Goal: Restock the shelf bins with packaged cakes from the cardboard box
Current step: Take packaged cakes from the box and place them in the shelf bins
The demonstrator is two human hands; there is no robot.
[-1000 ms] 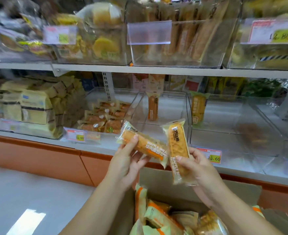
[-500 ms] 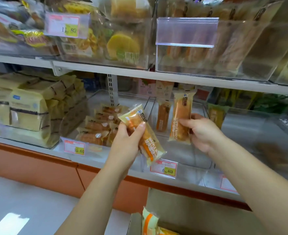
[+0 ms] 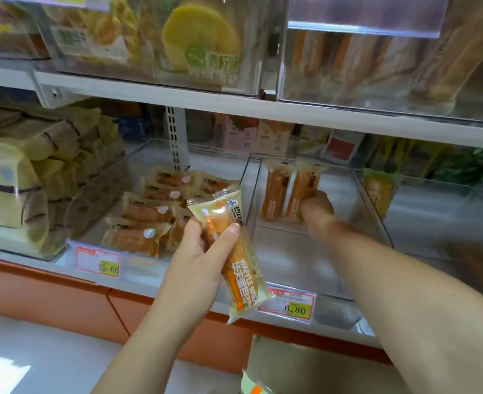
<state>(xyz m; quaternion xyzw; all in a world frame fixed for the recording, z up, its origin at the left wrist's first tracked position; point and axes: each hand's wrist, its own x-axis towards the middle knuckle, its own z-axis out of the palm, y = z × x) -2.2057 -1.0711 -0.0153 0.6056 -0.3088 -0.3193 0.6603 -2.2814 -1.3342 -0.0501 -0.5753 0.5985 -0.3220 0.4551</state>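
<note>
My left hand (image 3: 203, 251) grips a packaged waffle cake (image 3: 234, 251) in a clear wrapper with orange print, held tilted in front of the lower shelf. My right hand (image 3: 317, 207) reaches deep into a clear middle bin (image 3: 305, 268) and holds the lower end of a second packaged cake (image 3: 302, 191), which stands upright at the back of the bin beside a matching cake (image 3: 275, 191). The cardboard box (image 3: 305, 365) shows at the bottom edge, with one wrapper corner visible inside.
The bin to the left holds several flat packaged cakes (image 3: 149, 220). Yellow bread bags (image 3: 21, 180) fill the far-left bin. Price tags (image 3: 98, 263) hang on the shelf front. An upper shelf (image 3: 263, 109) with full clear bins overhangs. A bin to the right holds one yellow pack (image 3: 381, 191).
My right hand has carried its cake from in front of the shelf deep into the middle bin, standing it beside the one there. My left hand rose slightly with its cake. The view moved closer.
</note>
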